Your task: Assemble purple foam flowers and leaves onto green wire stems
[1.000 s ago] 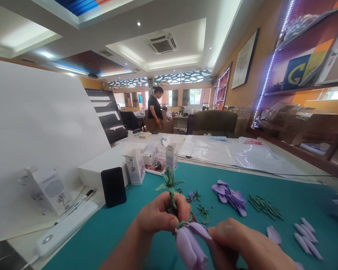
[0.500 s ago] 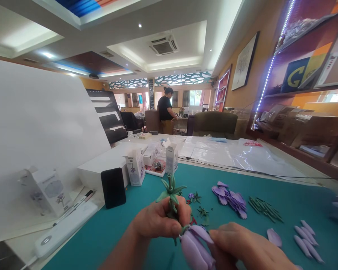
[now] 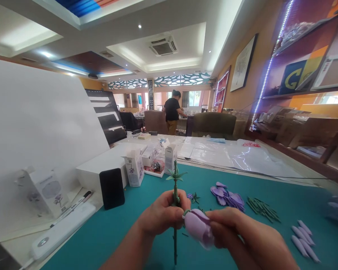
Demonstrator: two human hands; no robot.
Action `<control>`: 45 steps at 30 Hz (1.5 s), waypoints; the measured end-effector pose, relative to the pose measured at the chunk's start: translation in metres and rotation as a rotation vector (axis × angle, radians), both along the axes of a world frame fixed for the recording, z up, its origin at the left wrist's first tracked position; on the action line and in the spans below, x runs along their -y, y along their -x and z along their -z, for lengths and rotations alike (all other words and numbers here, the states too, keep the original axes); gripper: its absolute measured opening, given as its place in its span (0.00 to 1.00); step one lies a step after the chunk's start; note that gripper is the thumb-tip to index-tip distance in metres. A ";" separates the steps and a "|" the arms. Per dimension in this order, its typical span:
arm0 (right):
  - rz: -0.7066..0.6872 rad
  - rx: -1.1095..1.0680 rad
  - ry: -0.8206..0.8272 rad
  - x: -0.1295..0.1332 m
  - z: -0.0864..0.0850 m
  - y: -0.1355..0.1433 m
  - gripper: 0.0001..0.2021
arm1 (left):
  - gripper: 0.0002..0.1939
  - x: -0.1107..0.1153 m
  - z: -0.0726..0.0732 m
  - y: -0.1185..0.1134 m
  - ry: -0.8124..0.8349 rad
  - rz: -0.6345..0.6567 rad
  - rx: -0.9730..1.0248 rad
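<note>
My left hand (image 3: 165,212) is closed around a green plastic flower stem (image 3: 175,240), which stands nearly upright with a whorl of pointed leaves (image 3: 175,175) near its top. Beside that hand hangs a light purple toy flower head (image 3: 196,226), tilted down to the right, its green base close to my left thumb. Fingers and thumb of my right hand (image 3: 233,228) pinch the flower's right side at a petal. Whether the flower's base is joined to the stem is hidden by the left fingers.
On the teal mat (image 3: 101,240) lie purple petals (image 3: 228,197), green stem pieces (image 3: 263,209), pale purple pods (image 3: 304,240) and small green leaf parts (image 3: 195,197). A black upright panel (image 3: 112,188) and small printed boxes (image 3: 134,167) stand at the left. A person (image 3: 172,111) stands far back.
The stem has swung more upright and its leaves have turned edge-on. The flower head has risen and tilted sideways. My right hand has moved up with it, and the far person has shifted right.
</note>
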State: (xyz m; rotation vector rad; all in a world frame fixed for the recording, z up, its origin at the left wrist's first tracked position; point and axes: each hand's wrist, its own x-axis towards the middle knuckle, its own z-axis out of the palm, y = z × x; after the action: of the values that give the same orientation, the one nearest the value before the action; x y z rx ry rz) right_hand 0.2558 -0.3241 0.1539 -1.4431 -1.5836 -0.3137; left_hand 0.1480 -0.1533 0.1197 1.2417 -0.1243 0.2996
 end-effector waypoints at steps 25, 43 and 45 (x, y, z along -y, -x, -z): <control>-0.028 -0.650 0.281 -0.030 0.023 -0.013 0.13 | 0.08 -0.007 0.039 -0.017 0.341 0.051 -0.135; -0.036 -0.124 0.108 -0.032 0.025 -0.010 0.26 | 0.11 -0.009 0.043 -0.020 0.276 -0.058 -0.210; -0.034 -0.108 0.116 -0.032 0.025 -0.008 0.25 | 0.11 -0.007 0.041 -0.020 0.276 -0.067 -0.211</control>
State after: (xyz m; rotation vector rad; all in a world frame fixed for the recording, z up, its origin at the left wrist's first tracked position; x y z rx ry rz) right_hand 0.2639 -0.2919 0.1289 -1.4941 -1.5585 -0.1232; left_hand 0.1678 -0.1458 0.0783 0.9976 0.1370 0.2326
